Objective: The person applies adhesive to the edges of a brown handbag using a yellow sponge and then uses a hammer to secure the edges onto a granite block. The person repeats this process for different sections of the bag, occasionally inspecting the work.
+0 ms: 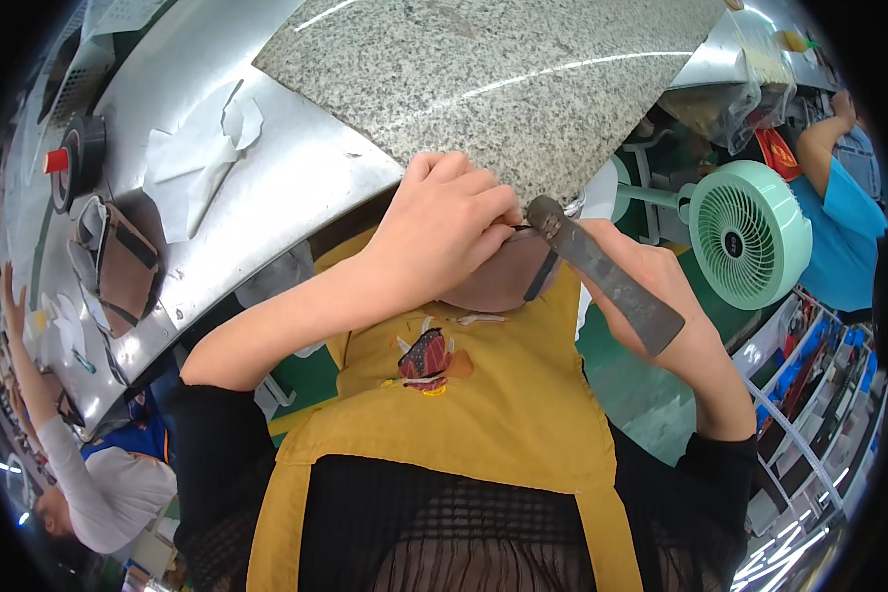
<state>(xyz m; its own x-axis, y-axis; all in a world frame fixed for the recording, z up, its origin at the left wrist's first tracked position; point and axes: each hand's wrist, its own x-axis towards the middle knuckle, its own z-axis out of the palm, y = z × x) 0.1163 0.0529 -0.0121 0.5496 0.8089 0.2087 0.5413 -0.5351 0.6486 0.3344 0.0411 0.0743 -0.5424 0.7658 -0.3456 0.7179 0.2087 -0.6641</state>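
Note:
At the near edge of the speckled granite slab [503, 89], my left hand [449, 222] has its fingers curled and pressed on a brown leather-like piece [498, 276] with a dark strip. Part of this piece hangs below the slab's edge in front of my apron. My right hand [636, 261] is closed round a hammer [617, 281], whose dark metal head lies across the view in front of that hand. The head's narrow rounded end is close beside my left fingertips. The hammer's handle is mostly hidden, and whether the head touches the piece I cannot tell.
On the metal table left are white crumpled sheets [202, 163], a black tape roll [79, 163] and another brown piece [123, 257]. A green fan [750, 237] stands right, near a person in blue [849, 227] and a rack [809, 395]. Another person [118, 493] is at lower left.

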